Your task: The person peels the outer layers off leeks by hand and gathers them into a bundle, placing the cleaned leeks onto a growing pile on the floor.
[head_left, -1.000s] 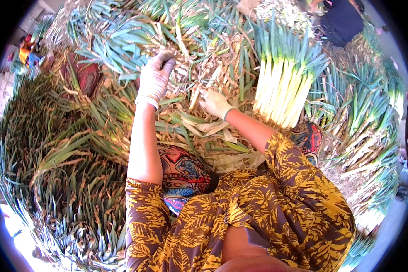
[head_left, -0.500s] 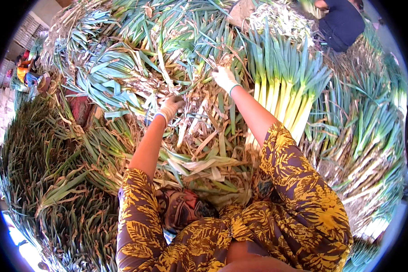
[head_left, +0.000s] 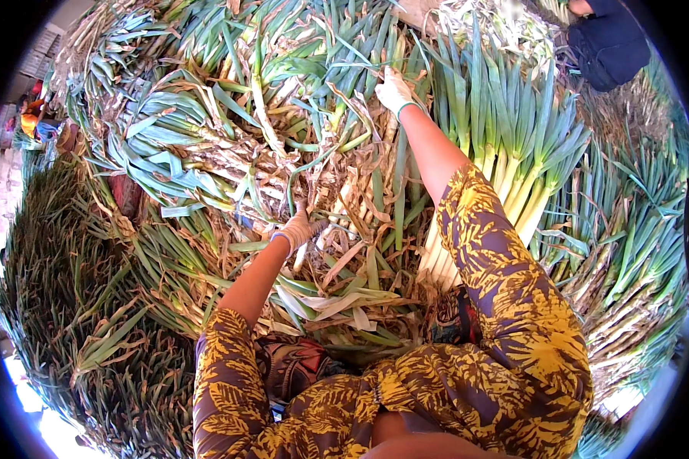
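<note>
My left hand [head_left: 296,229], in a pale knit glove, is curled low in the heap of untrimmed leeks [head_left: 241,164]. A bent green leaf [head_left: 292,186] rises beside its thumb, and pale stems lie under it; what its fingers hold is hidden. Farther off and to the right, my right hand [head_left: 394,92], in a white glove, is closed at the green leek leaves [head_left: 352,73]. To the right of that arm lies a row of cleaned leeks [head_left: 505,153] with bright pale-yellow stems, green tops pointing away from me.
Dry, peeled leaves [head_left: 344,294] cover the ground before my knees. A dense dark-green leek pile [head_left: 92,306] fills the left; more leeks [head_left: 628,268] lie at the right. Another person in dark clothing [head_left: 608,50] is at the far right, another in orange [head_left: 31,122] far left.
My hands have spread apart: the right moved farther away, the left came nearer to me. The view shifted a little, moving the cleaned leeks rightward in it.
</note>
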A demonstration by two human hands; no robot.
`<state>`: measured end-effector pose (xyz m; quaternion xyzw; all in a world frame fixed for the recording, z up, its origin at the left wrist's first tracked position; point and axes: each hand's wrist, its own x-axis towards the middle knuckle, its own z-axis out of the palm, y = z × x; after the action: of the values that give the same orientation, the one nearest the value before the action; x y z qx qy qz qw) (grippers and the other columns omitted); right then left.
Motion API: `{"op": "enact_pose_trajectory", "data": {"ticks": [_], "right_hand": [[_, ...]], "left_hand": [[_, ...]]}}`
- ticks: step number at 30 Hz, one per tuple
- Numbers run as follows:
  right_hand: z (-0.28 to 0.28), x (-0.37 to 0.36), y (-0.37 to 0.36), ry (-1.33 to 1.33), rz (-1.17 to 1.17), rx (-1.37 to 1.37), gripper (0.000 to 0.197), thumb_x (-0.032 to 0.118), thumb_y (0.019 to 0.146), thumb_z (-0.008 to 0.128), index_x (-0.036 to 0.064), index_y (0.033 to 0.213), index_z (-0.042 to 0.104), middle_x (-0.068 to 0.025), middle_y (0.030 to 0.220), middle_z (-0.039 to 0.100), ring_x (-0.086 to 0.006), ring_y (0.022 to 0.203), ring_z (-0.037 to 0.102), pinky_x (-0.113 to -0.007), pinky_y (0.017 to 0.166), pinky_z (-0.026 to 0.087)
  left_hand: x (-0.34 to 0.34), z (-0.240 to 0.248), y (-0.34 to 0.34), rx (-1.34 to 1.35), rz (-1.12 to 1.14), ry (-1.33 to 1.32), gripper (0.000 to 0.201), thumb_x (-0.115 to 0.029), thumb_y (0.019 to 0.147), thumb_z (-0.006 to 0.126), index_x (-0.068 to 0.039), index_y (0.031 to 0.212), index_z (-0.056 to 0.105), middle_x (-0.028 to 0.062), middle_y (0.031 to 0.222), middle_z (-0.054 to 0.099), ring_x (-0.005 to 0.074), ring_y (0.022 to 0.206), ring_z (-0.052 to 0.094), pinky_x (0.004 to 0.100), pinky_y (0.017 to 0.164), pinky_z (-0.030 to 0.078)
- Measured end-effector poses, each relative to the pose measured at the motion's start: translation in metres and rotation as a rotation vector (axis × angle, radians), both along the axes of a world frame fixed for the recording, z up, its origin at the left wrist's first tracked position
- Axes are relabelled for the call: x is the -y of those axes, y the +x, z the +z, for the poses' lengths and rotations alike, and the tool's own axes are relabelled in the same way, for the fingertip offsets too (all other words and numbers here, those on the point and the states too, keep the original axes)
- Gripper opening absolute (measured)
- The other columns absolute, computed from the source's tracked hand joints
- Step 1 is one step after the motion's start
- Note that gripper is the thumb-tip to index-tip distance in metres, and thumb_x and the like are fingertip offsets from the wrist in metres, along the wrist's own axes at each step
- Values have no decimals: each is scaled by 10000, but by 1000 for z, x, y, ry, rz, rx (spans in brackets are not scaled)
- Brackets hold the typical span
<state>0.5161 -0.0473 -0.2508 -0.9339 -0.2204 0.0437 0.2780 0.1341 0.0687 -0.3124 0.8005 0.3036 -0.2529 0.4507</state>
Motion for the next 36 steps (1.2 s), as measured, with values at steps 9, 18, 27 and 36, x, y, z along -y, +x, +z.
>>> {"op": "enact_pose_trajectory", "data": {"ticks": [9,18,27,36], "right_hand": [[24,17,-2,295,-47,-449,197,231,837,641,41,884,656,-95,655,634,-193,526,610,-319,490,460],[101,11,-89,853,-40,-680,102,140,901,611,59,846,638,15,589,526,-100,425,484,-233,357,341],[264,-5,-196,887,362,-279,220,219,852,725,62,772,595,49,652,505,-34,569,472,-198,516,365],[429,-99,-254,1121,1262,-21,260,137,890,599,-36,1084,590,-61,752,617,-73,579,550,-193,446,417]], "left_hand": [[5,3,-7,105,125,-42,1211,-534,734,764,77,1483,33,285,1254,552,313,1162,559,337,954,450],[-5,-2,-25,36,105,-109,1215,-497,637,838,119,1443,170,298,1370,453,340,1272,475,357,1049,394],[17,13,-88,598,522,-785,1260,-259,589,910,80,1470,75,172,1401,442,256,1293,419,300,1122,317],[-13,214,-125,1035,811,-463,785,-196,616,900,-42,1274,501,32,1136,565,213,1047,546,339,946,457]]}}
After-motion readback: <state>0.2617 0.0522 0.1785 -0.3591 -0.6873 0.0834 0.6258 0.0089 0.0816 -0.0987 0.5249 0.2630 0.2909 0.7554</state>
